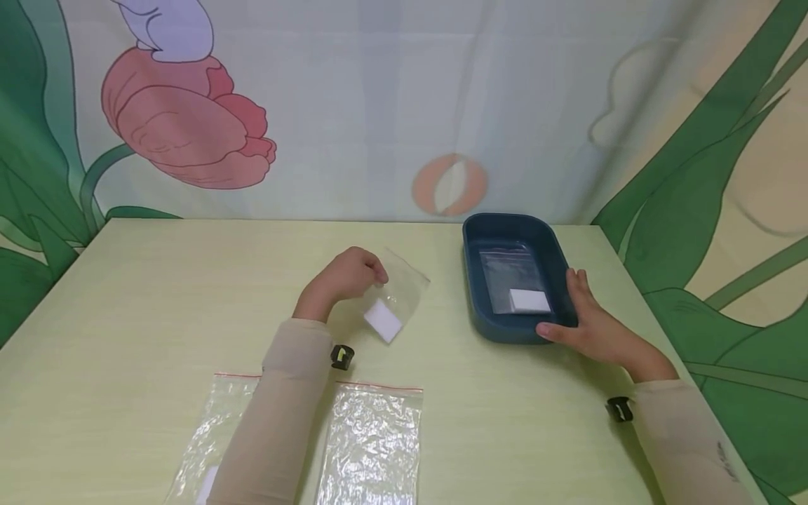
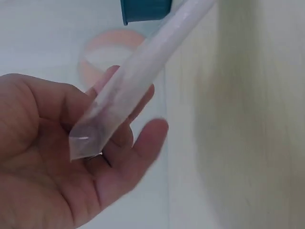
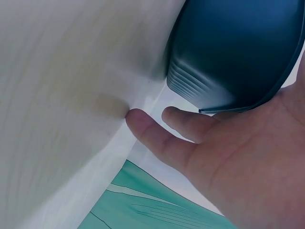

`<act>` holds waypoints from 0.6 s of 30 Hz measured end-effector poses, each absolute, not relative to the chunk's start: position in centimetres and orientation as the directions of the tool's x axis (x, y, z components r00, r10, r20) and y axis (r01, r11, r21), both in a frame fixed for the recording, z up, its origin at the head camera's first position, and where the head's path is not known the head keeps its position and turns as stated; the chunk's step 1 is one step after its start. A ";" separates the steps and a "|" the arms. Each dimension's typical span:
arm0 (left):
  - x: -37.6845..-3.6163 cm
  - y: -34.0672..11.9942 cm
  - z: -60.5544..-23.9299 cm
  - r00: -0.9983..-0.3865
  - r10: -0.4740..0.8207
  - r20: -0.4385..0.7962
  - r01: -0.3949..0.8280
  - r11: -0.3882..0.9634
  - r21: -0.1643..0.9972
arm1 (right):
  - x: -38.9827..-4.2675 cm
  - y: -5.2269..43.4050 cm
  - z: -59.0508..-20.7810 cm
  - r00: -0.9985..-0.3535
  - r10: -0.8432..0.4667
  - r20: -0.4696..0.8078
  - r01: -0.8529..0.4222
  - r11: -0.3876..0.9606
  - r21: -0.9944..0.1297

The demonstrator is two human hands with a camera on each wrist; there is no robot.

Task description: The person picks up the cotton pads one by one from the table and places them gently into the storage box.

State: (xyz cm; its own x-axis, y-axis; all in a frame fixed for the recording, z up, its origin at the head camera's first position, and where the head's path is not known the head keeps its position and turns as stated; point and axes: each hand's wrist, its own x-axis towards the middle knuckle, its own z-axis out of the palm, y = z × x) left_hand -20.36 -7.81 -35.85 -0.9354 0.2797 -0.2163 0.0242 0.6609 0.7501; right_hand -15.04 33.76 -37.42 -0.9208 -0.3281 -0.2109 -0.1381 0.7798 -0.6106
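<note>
My left hand (image 1: 351, 275) pinches the edge of a clear zip bag (image 1: 406, 286) with a small white block (image 1: 383, 320) inside, held tilted over the table. In the left wrist view this bag (image 2: 128, 86) runs edge-on between the thumb and fingers. To the right, a dark blue tray (image 1: 475, 298) holds another clear zip bag (image 1: 508, 263) with a white block (image 1: 529, 301) in it. My right hand (image 1: 596, 326) rests against the tray's near right corner, thumb at the rim and fingers extended along the outer side. The right wrist view shows the tray's wall (image 3: 228, 57) beside that hand.
Two more clear zip bags with red seals lie on the near part of the table (image 1: 505, 428): a left bag (image 1: 217, 407), partly hidden under the left sleeve, and a right bag (image 1: 375, 442). A printed curtain (image 1: 353, 105) hangs behind the table.
</note>
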 end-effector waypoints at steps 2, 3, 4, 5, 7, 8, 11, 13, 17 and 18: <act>-20.3 -7.7 -35.8 -0.930 0.285 -0.231 -0.005 0.621 0.784 | -15.1 33.8 -37.5 -0.921 -0.327 -0.211 -0.137 0.781 -0.610; -20.3 -7.7 -35.7 -0.927 0.291 -0.235 -0.012 0.604 0.797 | -15.1 33.9 -37.6 -0.921 -0.325 -0.212 -0.135 0.781 -0.609; -20.2 -7.7 -35.7 -0.926 0.297 -0.234 -0.013 0.593 0.805 | -15.2 33.9 -37.6 -0.921 -0.327 -0.211 -0.137 0.781 -0.610; -20.3 -7.7 -35.7 -0.924 0.307 -0.227 -0.005 0.584 0.811 | -15.2 33.9 -37.6 -0.921 -0.327 -0.211 -0.138 0.780 -0.610; -20.3 -7.6 -35.8 -0.919 0.330 -0.215 0.009 0.564 0.825 | -15.2 34.0 -37.6 -0.920 -0.330 -0.209 -0.141 0.778 -0.612; -20.4 -7.6 -35.8 -0.915 0.344 -0.211 0.018 0.557 0.831 | -15.2 34.0 -37.7 -0.920 -0.334 -0.207 -0.144 0.777 -0.613; -20.5 -7.5 -36.1 -0.905 0.371 -0.206 0.039 0.556 0.830 | -15.3 34.0 -37.6 -0.918 -0.342 -0.203 -0.149 0.769 -0.621; -20.4 -7.5 -36.2 -0.901 0.378 -0.214 0.041 0.565 0.824 | -15.3 33.9 -37.6 -0.916 -0.343 -0.206 -0.147 0.767 -0.625; -20.3 -7.5 -36.5 -0.907 0.360 -0.220 0.043 0.598 0.800 | -15.3 34.0 -37.5 -0.916 -0.337 -0.217 -0.136 0.769 -0.624; -20.3 -7.5 -36.6 -0.909 0.355 -0.220 0.043 0.602 0.797 | -15.3 34.0 -37.5 -0.916 -0.335 -0.219 -0.133 0.772 -0.622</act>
State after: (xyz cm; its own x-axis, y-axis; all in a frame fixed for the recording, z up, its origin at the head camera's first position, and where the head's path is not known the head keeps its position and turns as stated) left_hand -20.31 -7.46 -36.59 -0.9086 0.3552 -0.2199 0.0426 0.6024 0.7970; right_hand -15.31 34.00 -37.50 -0.9164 -0.3348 -0.2192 -0.1333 0.7719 -0.6216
